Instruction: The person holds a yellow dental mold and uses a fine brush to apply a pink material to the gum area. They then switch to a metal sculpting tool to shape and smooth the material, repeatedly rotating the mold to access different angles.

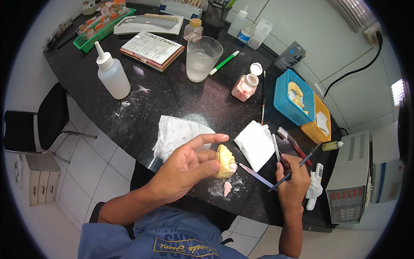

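My left hand [177, 168] holds a yellow plaster dental cast [223, 163] between thumb and fingers, its index finger stretched out above. A few white teeth show on the cast's right side. In my right hand [294, 183] is a slim dark-blue tool [282, 181], slanting across the fingers; its tip is too small to make out. A thin silver instrument [275, 146] reaches to the fingertips of that hand; I cannot tell whether they touch it. Between the hands a pale violet spatula [256, 175] lies on the black counter. Below the cast sits a pink scrap [227, 188] amid white dust.
Folded white tissue [256, 146] and a crumpled sheet [172, 134] lie beyond my hands. Farther back stand an open jar [245, 88], a glass [202, 60] and a squeeze bottle [114, 77]. To the right are a toothbrush [294, 143], a blue basket [284, 101] and a grey machine [351, 194].
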